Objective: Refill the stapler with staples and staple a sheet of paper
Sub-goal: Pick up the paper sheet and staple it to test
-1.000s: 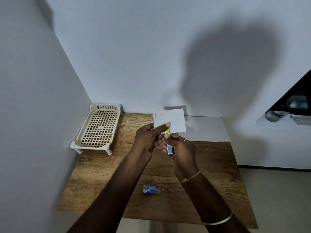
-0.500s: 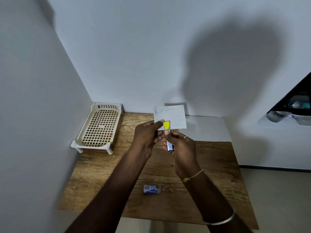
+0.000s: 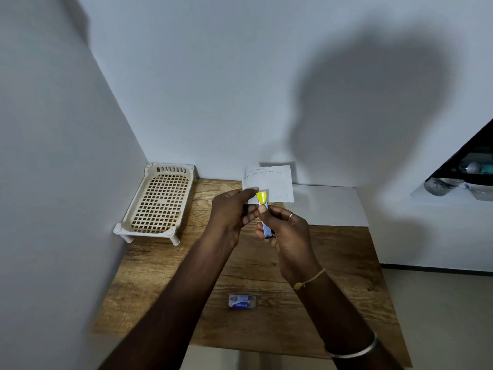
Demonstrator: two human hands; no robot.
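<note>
Stapler [image 3: 267, 228] first: it is small, with a blue body and a yellow front end, and it is held in the air above the far half of the wooden table [image 3: 333, 276]. I see the right hand [image 3: 288, 231] gripping it. The thumb presses along its top just behind the yellow end, and the other fingers curl round the blue body from below. The stapler stands nearly upright, yellow end pointing up and away from me.

That yellow end overlaps the lower edge of the sheet of paper [image 3: 274, 182], a small white square with faint pencil lines near its borders. The left hand [image 3: 232, 212] pinches the sheet at its lower left corner, thumb in front and fingers behind, and holds it upright before the back wall. I cannot tell whether the paper's edge sits inside the stapler's mouth or only behind it.

On the near part of the table, between the two forearms, a small blue and white staple box [image 3: 242, 302] lies flat. A cream plastic rack [image 3: 160, 204] with a grid floor and short legs stands in the far left corner against both walls. A white board [image 3: 328, 206] covers the far right corner of the table. The right hand wears a ring [image 3: 292, 215], with a thread bracelet [image 3: 309, 280] at the wrist and a metal bangle [image 3: 354, 351] further up the forearm.
</note>
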